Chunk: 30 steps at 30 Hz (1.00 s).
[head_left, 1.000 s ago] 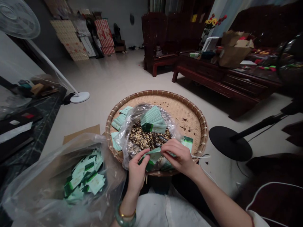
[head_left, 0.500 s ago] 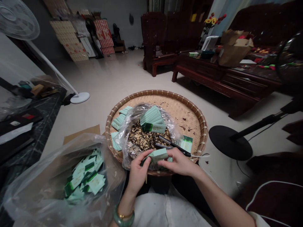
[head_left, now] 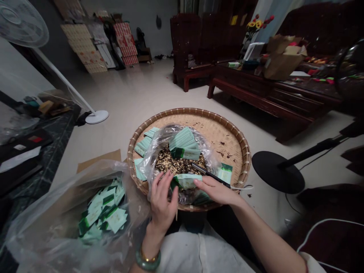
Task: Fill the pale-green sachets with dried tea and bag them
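Note:
A pale green packet with a dark green end (head_left: 186,181) lies between my hands on a clear plastic bag (head_left: 150,159) of dark, speckled flakes. My left hand (head_left: 162,201) stands with fingers spread, its fingertips just left of the packet. The fingertips of my right hand (head_left: 216,190) touch the packet's right end. Just beyond them lies a black-handled metal tool (head_left: 212,175) with a white cord (head_left: 241,187). A stack of similar packets (head_left: 184,143) sits on the bag, and others lie beside it.
A woven bamboo tray (head_left: 222,140) holds all this. At the lower left, a plastic bag (head_left: 34,235) holds several packets. A black fan base (head_left: 277,172) stands right, a white fan base (head_left: 96,116) left, and dark wooden furniture (head_left: 256,85) behind.
The packet has gone from both hands' grip down onto the bag. My left hand has opened and lifted its fingers.

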Tool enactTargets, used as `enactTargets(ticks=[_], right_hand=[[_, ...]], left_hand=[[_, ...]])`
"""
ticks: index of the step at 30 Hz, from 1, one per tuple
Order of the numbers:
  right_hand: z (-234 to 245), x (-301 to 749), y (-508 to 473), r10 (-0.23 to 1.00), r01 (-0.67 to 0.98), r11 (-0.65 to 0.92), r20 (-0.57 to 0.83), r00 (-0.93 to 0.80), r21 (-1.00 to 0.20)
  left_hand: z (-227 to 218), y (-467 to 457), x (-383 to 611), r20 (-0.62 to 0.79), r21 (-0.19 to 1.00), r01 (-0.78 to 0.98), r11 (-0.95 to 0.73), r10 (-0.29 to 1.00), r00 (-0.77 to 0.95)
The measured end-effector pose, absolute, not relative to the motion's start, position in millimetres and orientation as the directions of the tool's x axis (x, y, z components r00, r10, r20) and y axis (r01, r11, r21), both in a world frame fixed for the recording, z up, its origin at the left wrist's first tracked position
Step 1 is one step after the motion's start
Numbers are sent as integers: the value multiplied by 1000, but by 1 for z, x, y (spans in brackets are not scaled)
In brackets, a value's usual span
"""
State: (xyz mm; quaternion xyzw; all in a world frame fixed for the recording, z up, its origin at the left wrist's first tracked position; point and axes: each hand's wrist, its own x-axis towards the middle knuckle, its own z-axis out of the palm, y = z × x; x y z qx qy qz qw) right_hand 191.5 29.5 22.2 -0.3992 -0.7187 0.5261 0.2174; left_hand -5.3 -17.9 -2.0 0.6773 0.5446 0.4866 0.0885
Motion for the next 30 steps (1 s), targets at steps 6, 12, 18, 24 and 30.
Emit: enactTargets(ticks=[6, 12, 18, 24, 30], right_hand=[[30, 177, 33, 777, 356, 234, -46, -627, -904], [56, 175, 39, 769, 315, 246, -14, -639, -917], [63, 168, 64, 884, 98, 161, 100, -456, -982], [39, 129, 110, 613, 426, 603, 50, -788, -675], [37, 88, 130, 533, 561, 752, -182, -826, -347]], left_hand=[[-1, -20, 13, 595, 392, 805, -445, 790, 146], [-4, -13, 12, 595, 512, 758, -405, 803, 27], [-3, -11, -1, 490, 672, 701, -239, 853, -180], [-13, -15, -11, 415, 812, 555, -184, 850, -325], [-16, -23, -9, 449, 796, 561, -228, 844, -294]])
